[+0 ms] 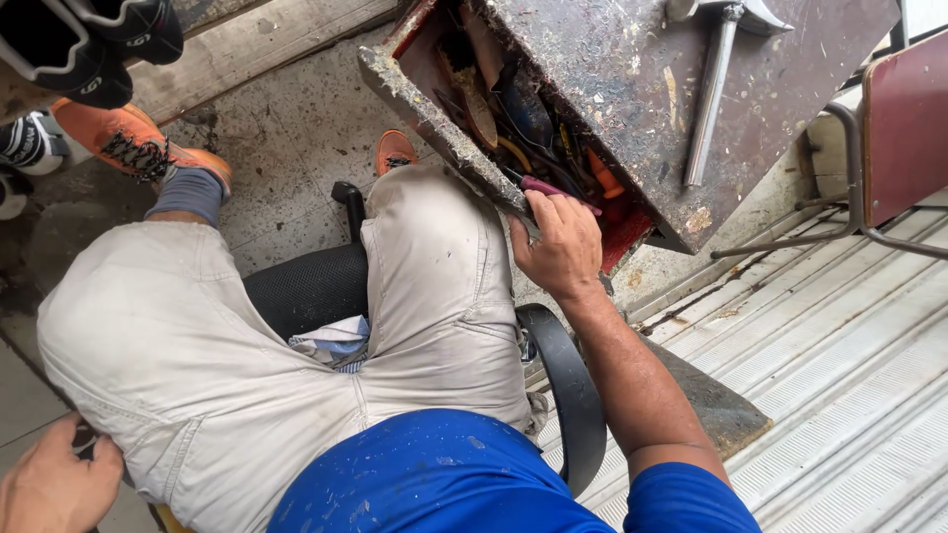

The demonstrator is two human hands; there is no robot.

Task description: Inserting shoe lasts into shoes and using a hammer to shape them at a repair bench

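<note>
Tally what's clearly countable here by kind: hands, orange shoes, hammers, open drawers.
Hands: 2, right hand at the drawer, left hand by the chair
Orange shoes: 2
Hammers: 1
Open drawers: 1
Total: 6

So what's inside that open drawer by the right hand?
The drawer holds jumbled hand tools; the right hand grips a maroon-handled tool. An orange handle shows. Deeper contents are hidden under the tabletop.
</note>
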